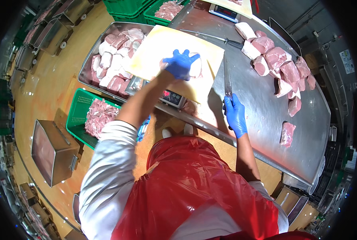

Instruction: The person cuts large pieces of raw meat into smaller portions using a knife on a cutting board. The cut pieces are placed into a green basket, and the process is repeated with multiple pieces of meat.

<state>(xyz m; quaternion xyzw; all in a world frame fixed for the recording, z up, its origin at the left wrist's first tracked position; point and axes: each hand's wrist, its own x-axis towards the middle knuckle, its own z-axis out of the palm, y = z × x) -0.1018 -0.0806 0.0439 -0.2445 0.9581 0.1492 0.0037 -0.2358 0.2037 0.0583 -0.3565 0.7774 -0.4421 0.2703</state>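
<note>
At twelve o'clock from the middle of your view, on a pale cutting board [178,40], lies the piece of meat [196,69], partly hidden beneath your left hand [181,65]. That blue-gloved hand has its fingers splayed across the meat, not closed around it; how hard it presses cannot be told. Your right hand [236,116], at three o'clock, is wrapped around the handle of a knife [227,76], whose blade points toward twelve.

Expect the meat to be soft and yielding, fairly dense for its bulk, and moist enough to slide under a glove. It will probably bend rather than hold its shape, so a broad, flat palm over its middle should steady it better than a pinch at one edge; to lift it, you would do well to get fingers under both sides. Keep your fingertips clear of the blade.

On the steel desk [266,104], more chunks [275,58] are heaped at two o'clock.

Just short of twelve, below the board's near edge, a scale [172,98] shows a lit red display; the markings around it are too small to make out. Toward two, a printed sheet [346,61] is likewise too small for you to read.
</note>
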